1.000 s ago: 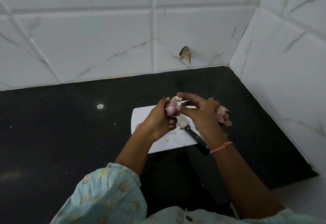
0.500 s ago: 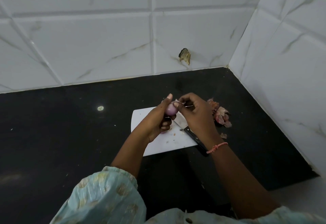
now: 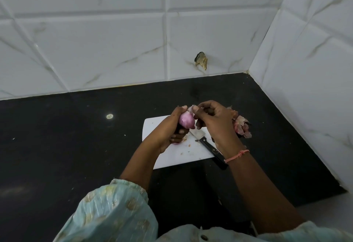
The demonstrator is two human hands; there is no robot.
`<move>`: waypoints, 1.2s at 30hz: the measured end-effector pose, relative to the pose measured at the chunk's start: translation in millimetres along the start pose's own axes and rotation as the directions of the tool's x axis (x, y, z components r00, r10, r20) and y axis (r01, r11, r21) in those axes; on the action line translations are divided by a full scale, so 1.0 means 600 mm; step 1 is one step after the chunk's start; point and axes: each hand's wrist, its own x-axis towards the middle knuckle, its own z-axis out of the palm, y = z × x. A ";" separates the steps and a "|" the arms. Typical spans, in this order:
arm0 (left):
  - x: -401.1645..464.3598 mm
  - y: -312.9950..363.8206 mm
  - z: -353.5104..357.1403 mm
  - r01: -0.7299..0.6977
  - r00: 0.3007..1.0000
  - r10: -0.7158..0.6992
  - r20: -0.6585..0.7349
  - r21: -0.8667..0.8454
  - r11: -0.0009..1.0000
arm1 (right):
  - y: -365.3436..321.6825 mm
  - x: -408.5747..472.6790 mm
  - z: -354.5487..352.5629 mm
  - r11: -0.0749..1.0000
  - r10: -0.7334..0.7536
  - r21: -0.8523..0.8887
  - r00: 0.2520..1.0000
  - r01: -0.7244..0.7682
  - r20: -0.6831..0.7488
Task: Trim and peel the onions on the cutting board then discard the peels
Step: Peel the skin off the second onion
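Observation:
My left hand [image 3: 172,127] grips a small pink onion [image 3: 186,122] above the white cutting board [image 3: 158,127]. My right hand [image 3: 214,120] pinches a strip of pale peel [image 3: 191,108] at the onion's top end. A black-handled knife [image 3: 210,147] lies on the board under my right wrist, its blade pointing toward my left hand. A heap of pink onion peels [image 3: 242,129] sits on the counter just right of the board, partly hidden by my right hand. Part of another pink piece [image 3: 176,143] shows under my left hand.
The black counter [image 3: 76,136] runs to a white tiled wall behind and another tiled wall [image 3: 305,70] at the right. A chipped hole [image 3: 201,62] marks the back wall. Small scraps lie on the board.
Both hands have turned the onion, and more of its smooth pink surface shows now. My right hand has shifted its pinch to the peel at the onion's top.

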 end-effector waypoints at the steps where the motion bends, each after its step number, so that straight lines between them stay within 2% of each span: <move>1: -0.001 0.000 0.001 0.003 1.000 -0.003 -0.007 -0.012 1.000 | 0.005 0.005 -0.003 0.999 -0.024 -0.033 0.996 0.021 -0.091; 3: -0.001 -0.001 0.000 0.006 1.000 -0.007 -0.020 -0.054 0.999 | 0.016 0.019 -0.018 0.991 -0.081 -0.121 0.963 0.051 -0.255; 4: 0.000 -0.002 -0.002 0.005 1.000 -0.008 -0.028 -0.073 0.997 | 0.024 0.028 -0.028 0.984 -0.109 -0.170 0.950 0.060 -0.294; 8: 0.008 -0.002 -0.009 0.022 1.000 -0.026 -0.018 -0.205 0.978 | 0.069 0.048 -0.067 0.884 -0.192 -0.465 0.936 0.036 -0.293; 11: 0.009 0.000 -0.005 0.050 0.999 -0.052 0.006 -0.354 0.934 | 0.103 0.057 -0.099 0.837 -0.074 -0.540 0.959 -0.090 -0.275; 14: 0.012 -0.004 -0.006 0.054 0.998 -0.052 0.018 -0.453 0.890 | 0.119 0.059 -0.111 0.762 0.048 -0.634 0.989 -0.127 -0.140; 16: 0.014 -0.004 -0.006 0.054 0.999 -0.050 0.020 -0.468 0.882 | 0.105 0.049 -0.102 0.780 -0.027 -0.620 0.986 -0.083 -0.166; 18: 0.014 -0.004 -0.003 0.057 0.998 -0.054 0.020 -0.453 0.889 | 0.073 0.031 -0.080 0.842 -0.152 -0.538 0.976 0.043 -0.159; 21: 0.014 -0.002 0.004 0.056 0.998 -0.058 0.008 -0.422 0.905 | 0.022 0.000 -0.038 0.898 -0.274 -0.347 0.961 0.272 0.044; 24: 0.011 0.002 0.010 0.016 0.999 -0.032 -0.032 -0.416 0.909 | 0.003 -0.017 -0.005 0.861 -0.363 -0.306 0.912 0.407 0.192; 29: 0.010 0.003 0.011 -0.003 0.993 -0.038 -0.114 -0.338 0.941 | 0.006 -0.019 0.003 0.864 -0.377 -0.308 0.917 0.398 0.128; 36: 0.008 0.005 0.013 -0.007 0.995 -0.024 -0.096 -0.314 0.949 | 0.010 -0.019 -0.001 0.856 -0.422 -0.286 0.902 0.431 0.097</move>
